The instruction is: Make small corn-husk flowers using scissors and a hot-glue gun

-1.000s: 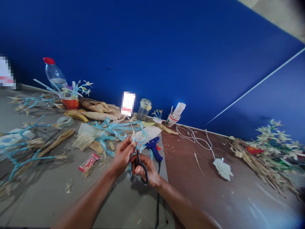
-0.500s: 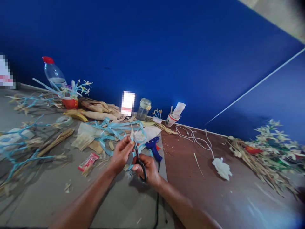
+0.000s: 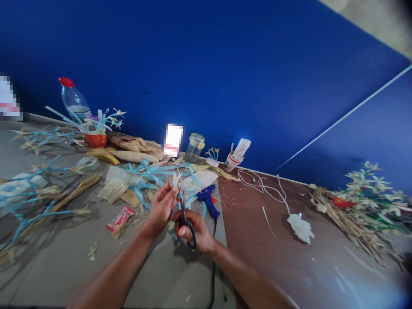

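My left hand pinches a small pale flower, its petals standing above the fingertips. A bit of light blue ribbon seems to wrap its stem, though the fingers hide most of it. My right hand is closed around dark-handled scissors, whose blades point up and away, right beside the left fingertips. Whether the blades touch the stem I cannot tell. Behind both hands, loops of light blue ribbon lie loose. A blue glue gun rests just right of the hands, its black cord running toward me.
Dried husks, a red pot, a bottle and a jar line the blue wall. Blue-wrapped branches spread at left, near a red packet. A white cable and a flower bunch lie right.
The scissors have drawn down and back, their tips now lower beside the left fingertips. The pale flower now shows above the left fingers. Both hands keep their hold.
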Tool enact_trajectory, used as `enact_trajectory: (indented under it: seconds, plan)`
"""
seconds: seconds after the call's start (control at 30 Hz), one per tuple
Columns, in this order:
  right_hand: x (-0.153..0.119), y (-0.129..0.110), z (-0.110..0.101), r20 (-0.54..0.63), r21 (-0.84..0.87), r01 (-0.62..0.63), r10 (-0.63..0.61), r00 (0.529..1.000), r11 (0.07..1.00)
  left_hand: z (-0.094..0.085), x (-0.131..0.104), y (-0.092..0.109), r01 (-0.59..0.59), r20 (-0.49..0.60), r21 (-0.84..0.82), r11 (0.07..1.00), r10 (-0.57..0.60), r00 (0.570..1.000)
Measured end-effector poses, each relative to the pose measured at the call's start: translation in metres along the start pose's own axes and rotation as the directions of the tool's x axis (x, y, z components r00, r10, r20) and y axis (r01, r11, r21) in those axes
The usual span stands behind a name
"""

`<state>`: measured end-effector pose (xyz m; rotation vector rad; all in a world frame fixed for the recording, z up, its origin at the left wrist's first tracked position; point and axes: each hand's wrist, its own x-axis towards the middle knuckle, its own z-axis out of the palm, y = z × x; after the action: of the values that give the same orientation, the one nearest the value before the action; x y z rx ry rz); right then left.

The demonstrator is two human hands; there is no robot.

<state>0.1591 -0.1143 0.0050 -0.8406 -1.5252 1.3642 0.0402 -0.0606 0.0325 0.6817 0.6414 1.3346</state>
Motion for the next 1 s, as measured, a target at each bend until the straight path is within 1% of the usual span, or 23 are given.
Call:
enact_trajectory:
  seconds: [0.13, 0.23, 0.33, 0.43, 0.67, 0.8, 1.0]
  plan:
    - [-0.001, -0.001, -0.001, -0.033, -0.046, -0.024, 0.023, 0.999, 0.999, 0.001, -0.002, 0.002, -0.002, 0.015, 0.048, 0.999, 0.001, 1.0]
    - [-0.001, -0.004, -0.002, -0.036, -0.07, -0.036, 0.033, 0.999, 0.997, 0.0, -0.002, 0.002, -0.009, 0.02, 0.023, 1.0, 0.008, 1.0]
    - [-0.002, -0.007, -0.003, -0.041, -0.087, -0.037, 0.033, 0.999, 0.996, -0.003, -0.001, 0.001, -0.016, 0.04, 0.026, 1.0, 0.015, 0.999]
    - [-0.002, -0.01, -0.003, -0.046, -0.103, -0.066, 0.062, 0.997, 0.992, -0.007, 0.001, 0.0, -0.027, 0.059, 0.048, 0.998, 0.024, 0.998]
    - [-0.001, -0.02, -0.005, -0.018, -0.061, -0.122, 0.121, 0.993, 0.991, -0.011, 0.004, 0.003, -0.032, 0.103, 0.078, 0.996, 0.024, 0.994]
    - [-0.002, -0.022, -0.006, -0.025, -0.058, -0.158, 0.157, 0.987, 0.986, -0.011, 0.005, 0.006, -0.035, 0.112, 0.067, 0.997, 0.028, 0.993]
    - [-0.002, -0.023, -0.006, -0.039, -0.094, -0.15, 0.147, 0.988, 0.984, -0.014, 0.005, 0.009, -0.022, 0.14, 0.069, 0.997, 0.012, 0.99]
